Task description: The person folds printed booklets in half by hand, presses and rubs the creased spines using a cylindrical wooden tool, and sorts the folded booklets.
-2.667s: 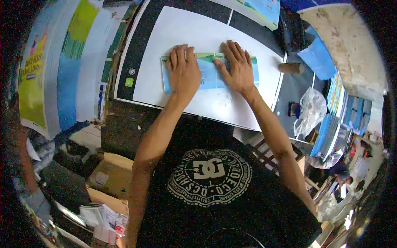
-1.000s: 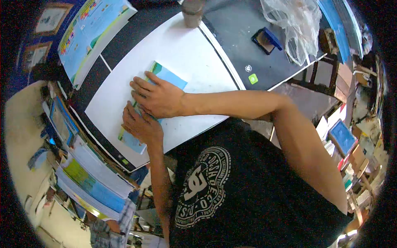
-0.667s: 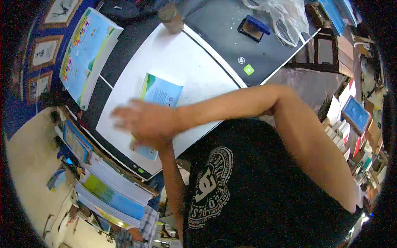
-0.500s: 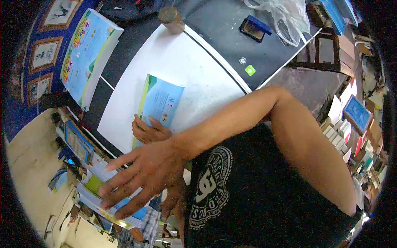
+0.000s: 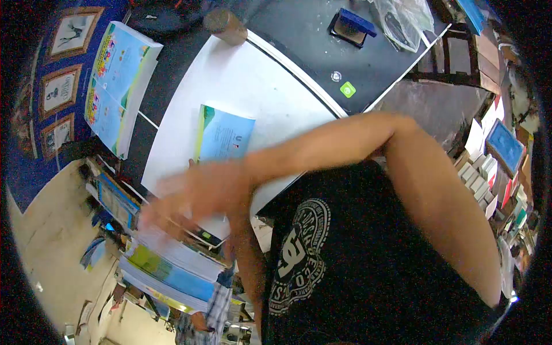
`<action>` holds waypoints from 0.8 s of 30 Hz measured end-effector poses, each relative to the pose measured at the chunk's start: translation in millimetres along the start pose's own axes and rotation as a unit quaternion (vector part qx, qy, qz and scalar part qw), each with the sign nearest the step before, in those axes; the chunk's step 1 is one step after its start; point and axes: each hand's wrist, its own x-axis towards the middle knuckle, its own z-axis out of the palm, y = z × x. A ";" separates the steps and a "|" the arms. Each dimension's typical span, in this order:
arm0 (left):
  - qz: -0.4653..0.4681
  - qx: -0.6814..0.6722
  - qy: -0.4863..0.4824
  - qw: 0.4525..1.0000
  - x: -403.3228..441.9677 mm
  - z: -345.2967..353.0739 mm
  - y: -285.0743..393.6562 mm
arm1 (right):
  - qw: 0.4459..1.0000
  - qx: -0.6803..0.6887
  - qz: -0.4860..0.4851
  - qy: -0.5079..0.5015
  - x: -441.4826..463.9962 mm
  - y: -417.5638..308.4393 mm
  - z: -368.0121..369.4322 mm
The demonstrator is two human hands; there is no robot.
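Observation:
A blue and green printed booklet [image 5: 226,135] lies on the white sheet [image 5: 264,89] on the dark table. My right hand [image 5: 198,192] is smeared by motion over the booklet's near part and the table edge; its fingers are too blurred to read. Behind it, most of my left hand [image 5: 192,164] is hidden, with only a fingertip showing at the booklet's left edge. My left forearm comes up from below, under the right hand. Whether either hand holds anything cannot be made out.
Blue printed stacks [image 5: 118,86] stand at the table's far left, and thick paper stacks [image 5: 167,270] at lower left. A brown cylinder [image 5: 226,26] sits at the sheet's corner. Beyond are an open blue case [image 5: 352,27] and a plastic bag [image 5: 402,23]. Part of a person in plaid [image 5: 210,316] shows below.
The right hand crossed over the left, appeared spread over the paper stacks half a second ago, and is now higher, nearer the booklet. The view has turned since the earliest frame.

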 end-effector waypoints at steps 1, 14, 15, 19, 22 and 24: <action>0.001 0.004 -0.001 1.000 1.9 -0.6 0.3 | 1.000 -0.026 0.007 0.009 -2.8 7.4 1.3; -0.018 -0.015 0.020 1.000 -4.4 2.4 6.0 | 0.943 0.042 -0.156 0.290 74.0 -37.5 -128.7; -0.023 -0.012 0.036 0.999 -2.3 1.0 7.8 | 0.934 0.033 -0.142 0.326 77.7 -33.7 -127.9; -0.012 -0.008 0.022 1.000 -3.4 -0.2 8.2 | 0.944 0.153 -0.190 0.220 68.8 -71.5 -89.9; 0.000 -0.012 0.009 1.000 0.5 2.7 5.6 | 0.941 0.210 -0.212 0.162 53.1 -55.0 -39.1; 0.006 -0.017 0.004 1.000 3.3 0.9 2.5 | 0.932 0.254 -0.228 0.124 37.7 -45.7 1.1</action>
